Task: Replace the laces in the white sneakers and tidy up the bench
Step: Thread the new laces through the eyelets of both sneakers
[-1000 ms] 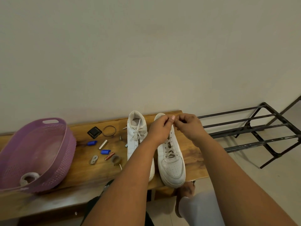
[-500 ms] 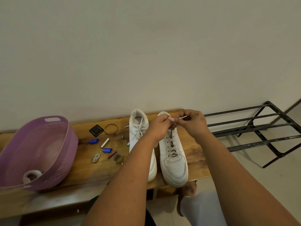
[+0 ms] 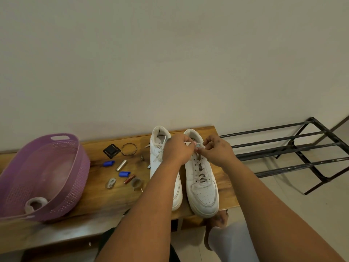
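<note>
Wooden bench (image 3: 105, 203) runs along the pale wall, its right end beside a black metal shoe rack (image 3: 294, 154) that stands on the floor. At the left end sits a purple plastic basket (image 3: 62, 178) with a pale roll of tape (image 3: 35, 204) lying in its near corner. Two white sneakers stand side by side on the right part of the bench, toes toward the near edge: the left sneaker (image 3: 160, 148) is partly covered by the left forearm, its loose lace trailing over its left side; the right sneaker (image 3: 203, 188) is laced along its lower eyelets. Above the right sneaker's collar, at its far end, the left hand (image 3: 178, 150) and the right hand (image 3: 217, 151) each pinch the white lace (image 3: 190, 143), a short stretch of it running between the fingertips. Scattered between basket and sneakers lie small items: a black square piece (image 3: 111, 150), a twisted metal ring (image 3: 129, 149), two blue caps (image 3: 108, 163), a silver cylinder (image 3: 121, 165), a brown roll (image 3: 136, 182) and a flat metal tag (image 3: 110, 183).
</note>
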